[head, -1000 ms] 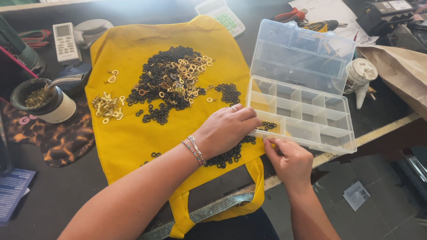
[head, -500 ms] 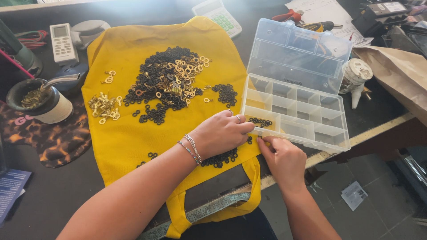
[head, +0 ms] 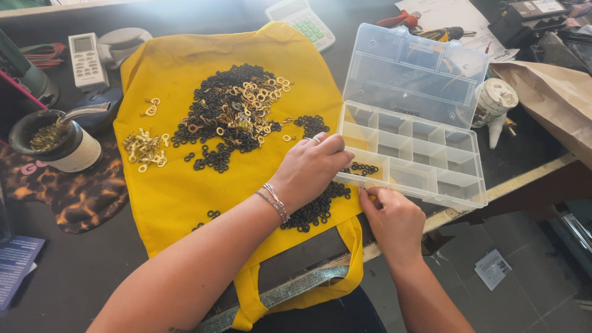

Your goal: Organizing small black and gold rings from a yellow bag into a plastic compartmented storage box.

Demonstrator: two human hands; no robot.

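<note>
- Right hand point(head: 394, 223) grips the near edge of the clear box point(head: 412, 161), fingers pinched on its rim.
- Left hand point(head: 310, 169), fingers curled, rests on black rings point(head: 317, 208) beside it; I cannot tell whether it holds any.
- Few rings lie in one near-left compartment (others look bare).
- The mixed pile point(head: 231, 114) on the yellow bag point(head: 179, 191) remains largely unsorted.

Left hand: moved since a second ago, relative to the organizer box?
Yes. The left hand slid right across the yellow bag; its fingers now reach the clear organizer box edge.
</note>
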